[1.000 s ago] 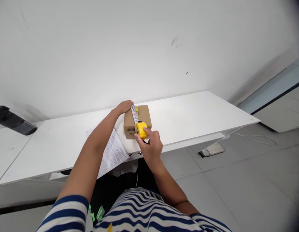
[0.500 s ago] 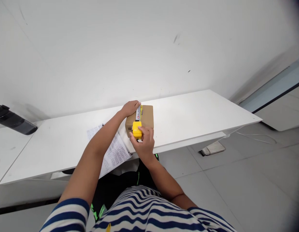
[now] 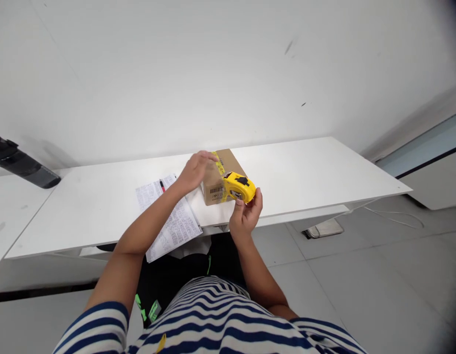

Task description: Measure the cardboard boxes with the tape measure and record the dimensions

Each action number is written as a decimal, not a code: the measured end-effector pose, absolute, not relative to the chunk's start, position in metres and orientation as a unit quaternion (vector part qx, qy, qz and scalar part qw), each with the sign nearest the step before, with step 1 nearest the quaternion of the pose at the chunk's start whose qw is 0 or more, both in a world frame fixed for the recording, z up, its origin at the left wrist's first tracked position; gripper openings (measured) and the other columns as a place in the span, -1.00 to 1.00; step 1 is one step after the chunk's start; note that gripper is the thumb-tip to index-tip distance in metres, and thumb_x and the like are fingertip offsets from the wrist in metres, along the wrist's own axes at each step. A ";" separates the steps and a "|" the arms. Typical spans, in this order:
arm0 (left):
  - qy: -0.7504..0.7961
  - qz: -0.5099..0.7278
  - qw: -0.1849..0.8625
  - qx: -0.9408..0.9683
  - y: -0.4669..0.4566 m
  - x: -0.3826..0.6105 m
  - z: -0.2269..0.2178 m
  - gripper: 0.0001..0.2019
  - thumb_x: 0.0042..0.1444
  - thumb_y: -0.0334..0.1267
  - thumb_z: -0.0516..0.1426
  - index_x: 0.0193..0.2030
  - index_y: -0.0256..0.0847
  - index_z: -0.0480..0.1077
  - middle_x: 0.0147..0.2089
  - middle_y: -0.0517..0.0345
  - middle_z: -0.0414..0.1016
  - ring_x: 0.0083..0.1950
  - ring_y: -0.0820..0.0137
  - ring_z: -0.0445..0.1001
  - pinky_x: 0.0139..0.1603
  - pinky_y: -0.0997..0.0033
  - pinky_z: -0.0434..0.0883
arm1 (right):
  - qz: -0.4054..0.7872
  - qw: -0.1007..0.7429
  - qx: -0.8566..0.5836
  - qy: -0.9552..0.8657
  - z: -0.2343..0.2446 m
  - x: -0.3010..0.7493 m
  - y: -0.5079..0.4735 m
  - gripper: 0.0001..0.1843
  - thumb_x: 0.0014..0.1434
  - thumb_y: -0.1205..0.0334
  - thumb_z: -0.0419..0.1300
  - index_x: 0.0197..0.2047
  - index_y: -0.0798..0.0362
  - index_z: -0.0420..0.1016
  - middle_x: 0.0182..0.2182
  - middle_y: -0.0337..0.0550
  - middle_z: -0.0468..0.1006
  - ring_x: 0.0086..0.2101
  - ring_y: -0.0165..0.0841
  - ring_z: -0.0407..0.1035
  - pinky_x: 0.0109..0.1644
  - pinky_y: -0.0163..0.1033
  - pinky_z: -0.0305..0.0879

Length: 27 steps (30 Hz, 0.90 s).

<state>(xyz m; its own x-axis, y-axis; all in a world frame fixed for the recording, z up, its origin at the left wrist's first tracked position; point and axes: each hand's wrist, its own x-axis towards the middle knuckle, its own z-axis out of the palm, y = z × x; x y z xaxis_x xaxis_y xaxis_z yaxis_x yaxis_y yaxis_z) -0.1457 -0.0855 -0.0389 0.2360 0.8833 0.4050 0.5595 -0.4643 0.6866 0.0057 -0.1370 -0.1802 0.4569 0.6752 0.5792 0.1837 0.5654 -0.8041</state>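
1. Tape measure (image 3: 239,187): yellow case with a black patch on its upper face. Located in front of the box's right-hand part, tilted, overlapping the front edge of the box in view. Contact between case and cardboard: cannot tell.
2. Right hand (image 3: 246,214): clamped on the tape measure, thumb on the near side, fingers around the right end of the case. Palm turned upward.
3. Box (image 3: 214,178): brown cardboard, standing on the table close to its front edge. Yellow printed strip (image 3: 220,163) runs along the top; dark barcode printing on the side facing the wearer.
4. Left hand (image 3: 195,171): holds nothing visible; fingers apart from the thumb and loosely extended over the box's top left edge. Whether the fingertips touch the cardboard: cannot tell.
5. Papers (image 3: 178,226): covered in dense writing, left of the box, near corner projecting past the table edge. Left forearm crosses above them.
6. Pen (image 3: 162,186): black and red, lying on the papers, partly hidden by the forearm.
7. Table (image 3: 305,169): white, set along a pale wall (image 3: 198,73).
8. Bottle (image 3: 24,163): dark, at the far left.
9. Cable (image 3: 397,212): pale, on the grey tiled floor (image 3: 368,275), right side.
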 end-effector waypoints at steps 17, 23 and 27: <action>0.575 0.369 0.498 0.534 0.022 -0.212 -0.099 -0.29 -0.09 0.35 0.28 0.06 -0.06 0.28 0.26 -0.10 0.40 0.21 0.10 0.43 0.06 0.11 0.47 | 0.476 0.750 -0.390 -0.243 -0.182 0.012 -0.129 -0.09 0.18 -0.27 0.20 0.46 -0.17 -0.04 0.40 0.05 0.19 0.18 -0.27 0.38 0.21 -0.02 0.39; 0.574 0.349 0.485 0.560 0.021 -0.203 -0.103 -0.29 -0.12 0.36 0.28 0.09 -0.01 0.40 0.33 -0.09 0.42 0.36 0.01 0.33 0.20 0.00 0.40 | 0.530 0.725 -0.360 -0.252 -0.166 0.007 -0.133 0.04 0.12 -0.27 0.27 0.50 -0.12 -0.10 0.25 0.04 0.40 0.05 -0.30 0.46 0.13 -0.10 0.43; 0.557 0.412 0.519 0.501 0.012 -0.189 -0.108 -0.24 -0.14 0.35 0.31 0.09 -0.12 0.45 0.31 -0.17 0.46 0.32 0.02 0.41 0.17 0.05 0.46 | 0.530 0.733 -0.346 -0.250 -0.153 0.010 -0.138 -0.04 0.16 -0.27 0.24 0.49 -0.20 -0.05 0.18 -0.04 0.44 -0.03 -0.32 0.49 0.00 -0.14 0.48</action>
<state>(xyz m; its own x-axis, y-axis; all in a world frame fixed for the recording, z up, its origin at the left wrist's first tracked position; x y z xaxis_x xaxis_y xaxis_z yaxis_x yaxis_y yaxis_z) -0.1893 0.0116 -0.1085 0.0416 0.9854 -0.1650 0.1308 0.1584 0.9787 0.0097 -0.1377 -0.1526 0.3136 0.9495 -0.0011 -0.6033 0.1984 -0.7724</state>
